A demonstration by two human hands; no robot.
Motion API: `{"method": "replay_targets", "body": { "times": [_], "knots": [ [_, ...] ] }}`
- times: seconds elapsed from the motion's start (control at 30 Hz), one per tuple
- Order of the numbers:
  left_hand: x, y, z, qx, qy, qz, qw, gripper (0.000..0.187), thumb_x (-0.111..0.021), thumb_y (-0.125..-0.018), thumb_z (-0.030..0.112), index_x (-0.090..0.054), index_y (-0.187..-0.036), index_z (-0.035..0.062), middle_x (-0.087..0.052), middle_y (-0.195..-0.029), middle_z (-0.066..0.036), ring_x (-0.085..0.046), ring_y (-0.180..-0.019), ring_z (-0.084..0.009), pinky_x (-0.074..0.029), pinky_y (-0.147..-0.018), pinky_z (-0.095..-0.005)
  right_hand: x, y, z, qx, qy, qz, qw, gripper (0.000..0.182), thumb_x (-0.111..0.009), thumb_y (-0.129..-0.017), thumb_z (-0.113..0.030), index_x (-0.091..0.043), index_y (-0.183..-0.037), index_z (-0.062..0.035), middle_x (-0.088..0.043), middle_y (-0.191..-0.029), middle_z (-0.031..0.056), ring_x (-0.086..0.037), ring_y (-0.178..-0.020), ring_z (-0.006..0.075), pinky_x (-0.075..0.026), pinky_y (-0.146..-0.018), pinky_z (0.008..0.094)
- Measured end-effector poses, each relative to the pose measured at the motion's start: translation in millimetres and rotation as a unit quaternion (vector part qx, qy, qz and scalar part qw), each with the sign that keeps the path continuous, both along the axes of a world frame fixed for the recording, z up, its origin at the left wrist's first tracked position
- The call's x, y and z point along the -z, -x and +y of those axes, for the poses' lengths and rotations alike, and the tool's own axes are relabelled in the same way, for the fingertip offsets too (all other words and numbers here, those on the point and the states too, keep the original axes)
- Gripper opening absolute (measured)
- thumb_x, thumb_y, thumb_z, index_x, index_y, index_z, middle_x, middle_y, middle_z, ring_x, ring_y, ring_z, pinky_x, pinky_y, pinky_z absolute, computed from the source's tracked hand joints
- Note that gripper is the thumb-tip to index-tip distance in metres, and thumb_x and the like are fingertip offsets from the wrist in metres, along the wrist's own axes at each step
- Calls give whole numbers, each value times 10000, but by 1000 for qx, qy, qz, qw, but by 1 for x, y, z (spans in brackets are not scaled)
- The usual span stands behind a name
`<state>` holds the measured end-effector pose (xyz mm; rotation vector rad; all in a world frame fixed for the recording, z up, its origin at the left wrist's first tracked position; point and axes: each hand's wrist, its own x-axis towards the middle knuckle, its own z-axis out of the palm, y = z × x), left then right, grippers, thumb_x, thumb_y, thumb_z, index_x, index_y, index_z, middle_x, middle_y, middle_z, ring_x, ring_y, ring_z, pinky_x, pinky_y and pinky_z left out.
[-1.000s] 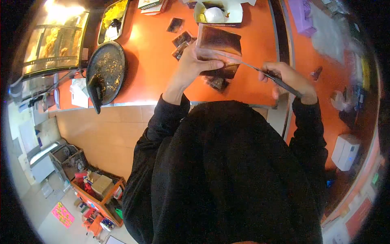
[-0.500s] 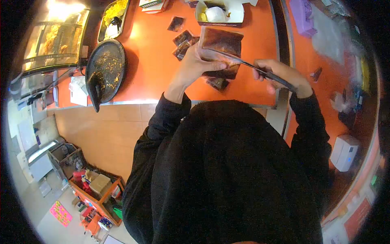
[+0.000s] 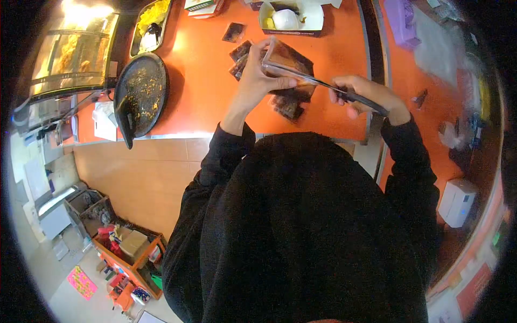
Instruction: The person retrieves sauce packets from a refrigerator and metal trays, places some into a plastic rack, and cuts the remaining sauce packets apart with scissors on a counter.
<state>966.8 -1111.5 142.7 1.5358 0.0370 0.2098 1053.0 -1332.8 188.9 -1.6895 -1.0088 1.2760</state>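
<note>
My left hand grips a clear plastic packet of dark brown contents, thumb on its near side. My right hand is closed on the dark handle of scissors, whose blades reach left across the packet towards my left fingers. Several small dark sachets lie on the orange table, among them one sachet apart near the top and others below the packet. An open box with a white rounded item stands beyond my hands.
A stone mortar dish with a pestle sits left, beside a lit glass case and a tray of yellow food. Right, past a gap, are a purple container and a white device.
The packet has tilted and shifted slightly left, showing more of the sachets beneath it. My right hand and the scissors have moved a little to the left.
</note>
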Motion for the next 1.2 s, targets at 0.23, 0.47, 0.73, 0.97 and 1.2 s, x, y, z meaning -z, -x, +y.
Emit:
{"method": "replay_targets", "body": {
  "times": [0.23, 0.47, 0.73, 0.97, 1.2],
  "knots": [
    [8, -6, 4, 61, 121, 38, 990, 630, -751, -553, 40, -443, -1102, 35, -489, -1027, -45, -477, -991, -149, -391, -831, -268, -3, 14, 7, 156, -5, 197, 968, 347, -401, -815, -370, -484, -885, -41, -459, -805, 4, -434, -687, 46, -344, -559, 129],
    [10, -9, 5, 137, 259, 91, 952, 599, -696, -578, -40, -454, -1123, 11, -581, -895, -75, -556, -833, -142, -444, -753, -243, 15, 6, 6, 106, 47, 186, 976, 445, -404, -809, -445, -487, -950, -32, -467, -822, -7, -406, -698, 32, -306, -510, 126],
    [21, -12, 1, 155, 285, 83, 942, 613, -674, -598, -52, -429, -1156, 9, -584, -914, -85, -562, -823, -141, -449, -745, -242, 39, 0, 5, 123, 18, 300, 946, 489, -363, -802, -491, -491, -949, -43, -463, -799, -3, -387, -589, 40, -282, -454, 138],
    [27, -13, -1, 181, 280, 98, 938, 636, -680, -606, -30, -411, -1180, 25, -577, -940, -80, -555, -828, -135, -443, -742, -234, 51, 12, 5, 223, -53, 210, 950, 462, -361, -828, -458, -465, -1053, -68, -432, -598, -56, -325, -442, 20, -259, -405, 161],
    [27, -12, -10, 186, 284, 104, 935, 700, -695, -576, -15, -384, -1201, 22, -547, -1004, -77, -530, -905, -163, -436, -792, -272, 41, 17, 12, 217, -37, 195, 956, 418, -374, -842, -417, -447, -1085, -84, -439, -654, -12, -375, -504, 56, -292, -436, 183]
  ]
}}
